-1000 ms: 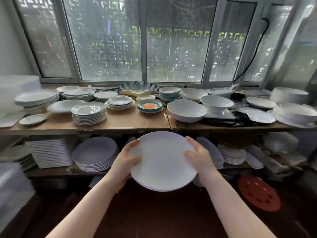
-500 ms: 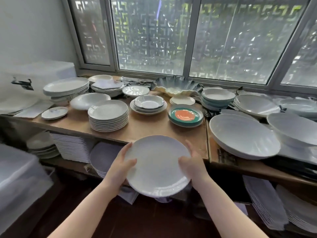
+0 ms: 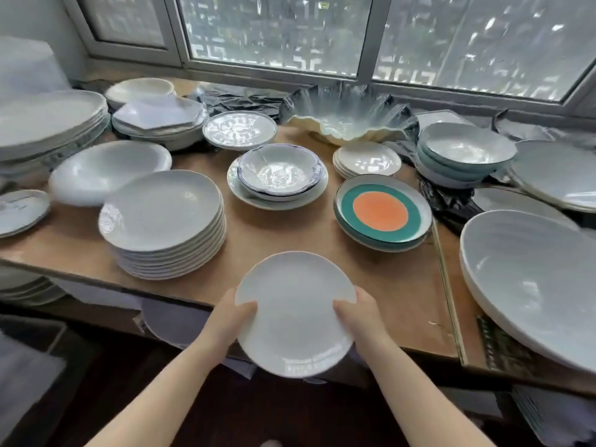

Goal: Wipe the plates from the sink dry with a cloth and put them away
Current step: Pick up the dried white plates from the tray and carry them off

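Far left of the left hand's fingers: a pile of large white plates (image 3: 48, 124) at the bench (image 3: 274, 233) edge, a small plate (image 3: 19, 212) in front of it. Nearer, a white oval bowl (image 3: 106, 171), then a tall stack of white plates (image 3: 164, 224), up and left of the fingers, well apart from them. Behind that stack, angular white dishes (image 3: 158, 119) and a cream bowl (image 3: 140, 88) by the window (image 3: 277, 30).

Left hand (image 3: 225, 321) grips the left rim of the held white plate (image 3: 295, 312), thumb curled over the top face, other fingers hidden under it. The plate is face up, roughly level, above the bench's near edge, between both hands; cannot tell whether it touches the wood. Right hand (image 3: 361, 317) grips the right rim the same way, thumb on top, remaining fingers out of sight below.

Straight beyond the fingers: a blue-rimmed scalloped bowl (image 3: 279, 172) on a wider plate, a patterned plate (image 3: 240, 129) behind it, a ruffled shell-shaped dish (image 3: 348, 114) at the sill. Up and right of the right fingers: a teal plate with an orange centre (image 3: 382, 212) on a short stack, small cream plates (image 3: 367, 159) behind. Further right: stacked pale-blue bowls (image 3: 464, 153), black crumpled wrap (image 3: 451, 201), and a big white ribbed bowl (image 3: 529, 282) at the far right.

Under the bench, left of the forearms, more plates on a lower shelf (image 3: 32, 288).
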{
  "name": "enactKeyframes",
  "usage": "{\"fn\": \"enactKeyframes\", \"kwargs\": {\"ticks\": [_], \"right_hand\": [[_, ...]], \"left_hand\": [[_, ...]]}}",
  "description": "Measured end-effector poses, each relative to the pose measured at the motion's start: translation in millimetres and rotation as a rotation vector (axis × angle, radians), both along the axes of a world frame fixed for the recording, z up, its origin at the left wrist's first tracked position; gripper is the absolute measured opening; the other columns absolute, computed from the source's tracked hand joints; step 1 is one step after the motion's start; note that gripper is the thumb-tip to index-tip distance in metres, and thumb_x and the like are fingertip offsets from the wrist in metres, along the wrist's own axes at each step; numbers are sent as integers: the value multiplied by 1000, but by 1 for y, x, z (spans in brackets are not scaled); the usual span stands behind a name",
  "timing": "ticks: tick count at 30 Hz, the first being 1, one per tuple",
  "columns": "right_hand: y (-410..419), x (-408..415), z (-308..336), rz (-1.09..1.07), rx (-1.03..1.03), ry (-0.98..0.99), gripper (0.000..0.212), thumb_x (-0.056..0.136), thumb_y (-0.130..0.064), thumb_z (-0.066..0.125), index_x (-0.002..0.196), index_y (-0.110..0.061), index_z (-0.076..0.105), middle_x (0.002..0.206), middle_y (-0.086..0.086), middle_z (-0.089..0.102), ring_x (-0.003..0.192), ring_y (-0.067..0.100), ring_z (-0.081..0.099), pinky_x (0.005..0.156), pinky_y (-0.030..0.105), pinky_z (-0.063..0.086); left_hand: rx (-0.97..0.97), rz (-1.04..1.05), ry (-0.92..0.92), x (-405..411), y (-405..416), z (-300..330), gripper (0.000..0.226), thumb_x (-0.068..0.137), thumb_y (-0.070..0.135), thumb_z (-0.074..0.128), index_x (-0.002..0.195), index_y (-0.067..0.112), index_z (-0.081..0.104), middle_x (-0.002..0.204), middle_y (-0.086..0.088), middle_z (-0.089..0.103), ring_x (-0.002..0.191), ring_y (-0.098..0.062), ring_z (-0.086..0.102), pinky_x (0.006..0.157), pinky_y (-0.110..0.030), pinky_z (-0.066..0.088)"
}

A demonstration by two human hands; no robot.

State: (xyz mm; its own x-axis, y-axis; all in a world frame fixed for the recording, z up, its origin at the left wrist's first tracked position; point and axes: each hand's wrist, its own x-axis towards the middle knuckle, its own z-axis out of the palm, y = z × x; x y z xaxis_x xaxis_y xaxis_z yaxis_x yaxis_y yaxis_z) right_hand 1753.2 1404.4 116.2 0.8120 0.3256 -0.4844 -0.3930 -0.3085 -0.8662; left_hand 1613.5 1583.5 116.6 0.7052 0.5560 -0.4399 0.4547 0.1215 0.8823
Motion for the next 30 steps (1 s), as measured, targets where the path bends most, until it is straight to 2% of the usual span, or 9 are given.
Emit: {"fn": "enactKeyframes", "kwargs": {"ticks": [3, 5, 8, 13, 17, 21, 24, 26, 30], "right_hand": [[18, 25, -12, -15, -63, -6, 29, 80, 1, 52, 100, -15, 63, 86, 7, 69, 77, 23, 67, 55, 29, 54], [31, 46, -18, 10, -94, -26, 26, 77, -1, 53, 96, -17, 63, 85, 4, 68, 75, 20, 66, 51, 24, 49], [46, 69, -29, 70, -179, -59, 25, 76, -4, 55, 96, -16, 62, 90, 6, 66, 77, 18, 63, 57, 26, 48], [68, 97, -49, 148, -319, -92, 30, 75, -12, 57, 104, -16, 62, 105, 13, 60, 91, 29, 61, 76, 39, 55], [79, 114, -52, 204, -383, -156, 38, 73, -14, 59, 111, -16, 63, 104, 9, 62, 94, 28, 61, 82, 41, 54], [86, 128, -49, 243, -386, -243, 39, 74, -11, 61, 113, -16, 65, 101, 6, 65, 91, 25, 62, 78, 34, 52], [90, 134, -49, 255, -366, -285, 39, 73, -7, 60, 110, -13, 66, 97, 6, 67, 88, 25, 62, 76, 31, 50], [93, 136, -49, 268, -364, -293, 39, 73, -6, 59, 111, -12, 66, 98, 8, 67, 89, 26, 62, 77, 33, 51], [93, 137, -51, 300, -362, -269, 41, 75, -7, 56, 116, -11, 62, 107, 14, 62, 98, 30, 60, 90, 44, 50]], "left_hand": [[54, -142, 46, 24, 22, -15, 30, 73, 27, 51, 97, 36, 68, 94, 3, 74, 85, -15, 70, 71, -34, 59], [80, -183, 89, 40, 32, -22, 25, 81, 24, 51, 98, 38, 65, 93, 11, 73, 83, -8, 70, 68, -28, 59], [114, -189, 160, 56, 44, -30, 24, 91, 20, 50, 92, 44, 54, 88, 19, 70, 79, 2, 66, 57, -15, 52], [94, -177, 304, 83, 65, -40, 20, 90, 26, 52, 104, 40, 46, 106, 12, 58, 94, -14, 61, 74, -42, 58], [219, -240, 472, 100, 80, -44, 58, 90, 40, 51, 139, 18, 32, 117, 2, 56, 100, -20, 58, 85, -42, 53], [234, -246, 527, 109, 84, -49, 62, 89, 44, 51, 139, 13, 30, 109, 5, 58, 92, -15, 60, 77, -39, 57], [242, -255, 555, 116, 84, -51, 61, 91, 41, 52, 139, 9, 30, 95, 12, 53, 81, -7, 57, 49, -19, 52], [240, -250, 569, 119, 85, -50, 60, 92, 39, 53, 138, 6, 30, 90, 12, 49, 76, -6, 54, 38, -14, 44], [177, -233, 592, 124, 86, -44, 64, 92, 37, 52, 140, 4, 25, 107, -3, 54, 85, -19, 62, 45, -25, 53]]}}
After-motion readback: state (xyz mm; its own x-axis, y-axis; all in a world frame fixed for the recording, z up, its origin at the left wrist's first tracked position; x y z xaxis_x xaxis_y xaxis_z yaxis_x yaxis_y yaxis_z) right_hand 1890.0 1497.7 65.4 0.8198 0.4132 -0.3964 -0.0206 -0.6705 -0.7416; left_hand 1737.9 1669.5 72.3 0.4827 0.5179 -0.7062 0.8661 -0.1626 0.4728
